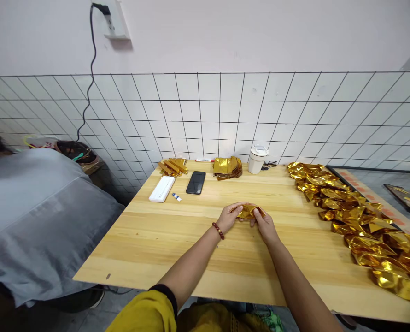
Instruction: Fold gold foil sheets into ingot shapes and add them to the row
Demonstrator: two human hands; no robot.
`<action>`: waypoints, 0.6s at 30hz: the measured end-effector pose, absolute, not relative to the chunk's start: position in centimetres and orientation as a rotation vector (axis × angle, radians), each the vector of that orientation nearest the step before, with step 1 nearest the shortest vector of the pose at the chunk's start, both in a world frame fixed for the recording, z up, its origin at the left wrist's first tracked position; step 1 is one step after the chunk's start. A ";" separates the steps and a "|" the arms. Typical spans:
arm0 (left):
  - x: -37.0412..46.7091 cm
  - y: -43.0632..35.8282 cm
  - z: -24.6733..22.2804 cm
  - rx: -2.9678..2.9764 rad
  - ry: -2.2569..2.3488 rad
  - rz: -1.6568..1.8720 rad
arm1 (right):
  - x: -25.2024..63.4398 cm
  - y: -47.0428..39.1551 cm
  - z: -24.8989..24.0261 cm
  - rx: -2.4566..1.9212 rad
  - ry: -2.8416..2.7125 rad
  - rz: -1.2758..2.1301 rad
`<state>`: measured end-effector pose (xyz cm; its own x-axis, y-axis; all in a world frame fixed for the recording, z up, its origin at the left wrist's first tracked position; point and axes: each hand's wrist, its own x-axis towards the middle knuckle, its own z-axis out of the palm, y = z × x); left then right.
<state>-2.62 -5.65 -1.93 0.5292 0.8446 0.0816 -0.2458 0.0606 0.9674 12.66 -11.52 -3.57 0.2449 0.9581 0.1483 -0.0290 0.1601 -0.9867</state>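
Note:
A small piece of gold foil paper (248, 211) is stretched between my two hands, above the middle of the wooden table (177, 249). My left hand (230, 216), with a beaded bracelet at the wrist, pinches its left end. The right end is gripped by my right hand (265, 224), thumb on top. Folded gold foil pieces (350, 216) lie in long rows down the table's right side. At the back stands a stack of gold foil sheets (227, 167), and narrow gold strips (173, 167) are piled at the back left.
A white power bank (162, 189), a black phone (196, 182) and a small blue-and-white item (176, 197) lie left of centre. A white cup (258, 159) stands by dark glasses (270, 164) near the tiled wall. Another person (42, 207) is bent over at the left.

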 end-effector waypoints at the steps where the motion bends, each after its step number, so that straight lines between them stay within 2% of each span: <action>1: -2.6 -5.7 -1.9 1.247 0.603 0.901 | 12.7 -11.6 -3.5 -1.163 -1.072 0.944; 18: -2.9 -5.4 -2.1 1.269 0.618 0.844 | 12.3 -11.8 -2.7 -1.245 -1.131 0.895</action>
